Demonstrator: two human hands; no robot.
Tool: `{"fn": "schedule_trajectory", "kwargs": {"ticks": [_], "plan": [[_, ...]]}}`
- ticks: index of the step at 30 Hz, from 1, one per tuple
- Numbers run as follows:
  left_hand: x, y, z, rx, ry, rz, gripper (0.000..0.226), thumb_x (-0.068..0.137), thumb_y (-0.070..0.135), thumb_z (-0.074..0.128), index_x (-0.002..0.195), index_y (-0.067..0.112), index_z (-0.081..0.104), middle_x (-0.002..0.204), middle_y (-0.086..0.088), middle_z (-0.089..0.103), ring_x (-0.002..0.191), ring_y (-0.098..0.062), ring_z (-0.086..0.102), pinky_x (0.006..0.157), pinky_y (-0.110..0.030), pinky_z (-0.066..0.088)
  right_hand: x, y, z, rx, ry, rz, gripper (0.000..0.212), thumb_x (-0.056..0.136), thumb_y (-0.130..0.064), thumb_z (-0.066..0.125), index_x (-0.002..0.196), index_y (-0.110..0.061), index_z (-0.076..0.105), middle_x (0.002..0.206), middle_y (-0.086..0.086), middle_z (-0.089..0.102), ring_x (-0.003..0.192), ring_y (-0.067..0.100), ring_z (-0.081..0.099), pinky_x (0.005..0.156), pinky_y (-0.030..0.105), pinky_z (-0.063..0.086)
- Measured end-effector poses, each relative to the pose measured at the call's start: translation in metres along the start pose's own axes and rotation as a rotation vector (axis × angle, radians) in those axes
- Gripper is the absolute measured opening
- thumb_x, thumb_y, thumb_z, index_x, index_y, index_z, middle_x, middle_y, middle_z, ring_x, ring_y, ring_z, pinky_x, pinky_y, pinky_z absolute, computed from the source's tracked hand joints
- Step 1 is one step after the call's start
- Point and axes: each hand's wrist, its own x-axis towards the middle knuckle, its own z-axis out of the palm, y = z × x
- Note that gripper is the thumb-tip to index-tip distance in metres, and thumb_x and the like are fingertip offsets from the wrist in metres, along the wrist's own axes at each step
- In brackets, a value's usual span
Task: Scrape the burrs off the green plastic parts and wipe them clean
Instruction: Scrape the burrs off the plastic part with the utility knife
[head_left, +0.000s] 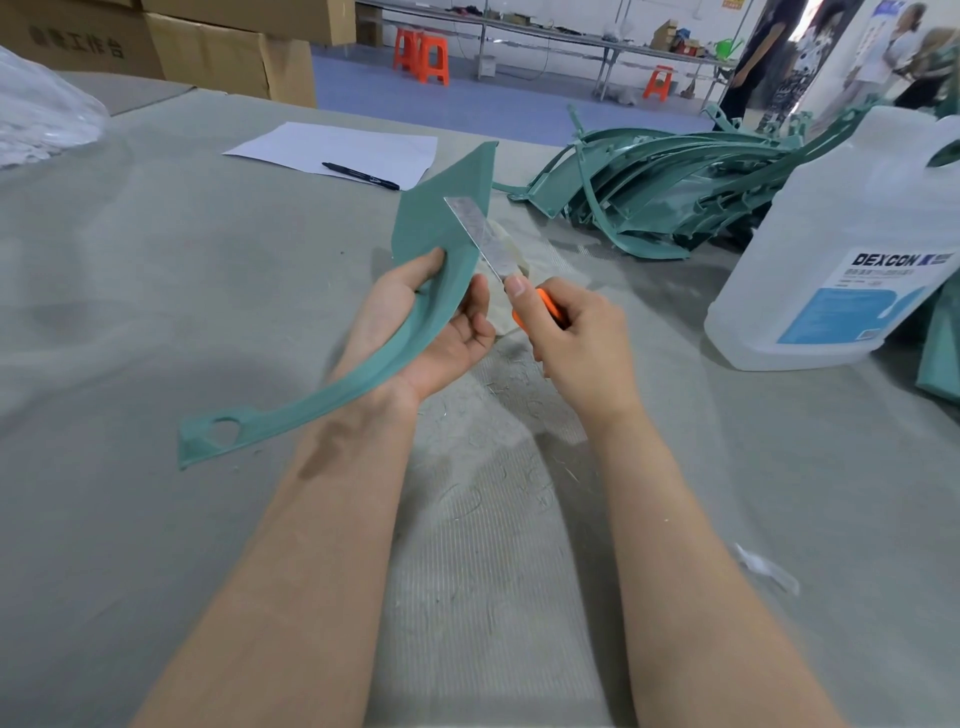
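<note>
We hold a curved green part (415, 317) above the table (156, 291) | its long axis runs from the holed tip lower left to the broad end upper right | left hand (426, 332) curls round its middle | right hand (576, 343) grips an orange knife (498, 254), blade on the part's edge | pile of green parts (660, 192) beyond the knife.

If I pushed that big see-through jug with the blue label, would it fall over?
Probably not easily. The jug has a wide, squarish base flat on the table, so it would likely slide rather than tip. It is large, so it may be heavy if full, but its liquid level is hard to tell. Its smooth plastic might feel slippery.
</note>
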Motion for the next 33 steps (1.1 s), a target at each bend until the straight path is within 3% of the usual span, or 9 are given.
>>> {"fn": "schedule_trajectory", "kwargs": {"ticks": [10, 16, 23, 27, 33], "plan": [[-0.001, 0.001, -0.001, 0.013, 0.004, 0.008, 0.023, 0.093, 0.025, 0.054, 0.075, 0.013, 0.063, 0.065, 0.005, 0.060, 0.055, -0.008, 0.062, 0.065, -0.023, 0.037, -0.001, -0.002, -0.002, 0.040, -0.026, 0.027, 0.057, 0.091, -0.050, 0.058, 0.069, 0.002, 0.053, 0.061, 0.025, 0.051, 0.058, 0.040, 0.048, 0.055, 0.051, 0.047], [-0.001, 0.001, 0.000, 0.000, -0.003, 0.007, 0.025, 0.093, 0.024, 0.054, 0.073, 0.012, 0.063, 0.060, 0.004, 0.059, 0.054, -0.008, 0.061, 0.066, -0.022, 0.037, -0.002, -0.005, -0.003, 0.067, -0.040, 0.049, 0.058, 0.090, -0.052, 0.057, 0.068, 0.001, 0.052, 0.062, 0.025, 0.050, 0.054, 0.025, 0.043, 0.055, 0.052, 0.046], [-0.001, 0.001, 0.000, 0.004, 0.000, 0.012, 0.021, 0.093, 0.024, 0.054, 0.076, 0.014, 0.062, 0.063, 0.005, 0.058, 0.054, -0.008, 0.061, 0.064, -0.023, 0.038, -0.003, -0.007, -0.004, 0.074, -0.059, 0.063, 0.055, 0.092, -0.048, 0.058, 0.069, 0.002, 0.054, 0.062, 0.026, 0.050, 0.055, 0.026, 0.043, 0.057, 0.049, 0.046], [0.000, 0.001, 0.000, 0.014, 0.000, 0.015, 0.022, 0.093, 0.025, 0.054, 0.076, 0.014, 0.062, 0.062, 0.005, 0.059, 0.054, -0.008, 0.061, 0.064, -0.023, 0.037, -0.002, -0.007, -0.005, 0.074, -0.073, 0.066, 0.054, 0.091, -0.051, 0.056, 0.067, -0.002, 0.055, 0.057, 0.019, 0.048, 0.053, 0.023, 0.043, 0.057, 0.048, 0.045], [0.005, -0.005, 0.001, 0.055, 0.010, 0.000, 0.020, 0.095, 0.026, 0.051, 0.080, 0.017, 0.061, 0.068, 0.005, 0.059, 0.055, -0.007, 0.061, 0.063, -0.022, 0.037, 0.002, -0.004, -0.012, 0.005, 0.038, 0.127, 0.058, 0.093, -0.055, 0.052, 0.070, -0.002, 0.056, 0.068, 0.023, 0.058, 0.059, 0.036, 0.051, 0.063, 0.049, 0.049]]}}
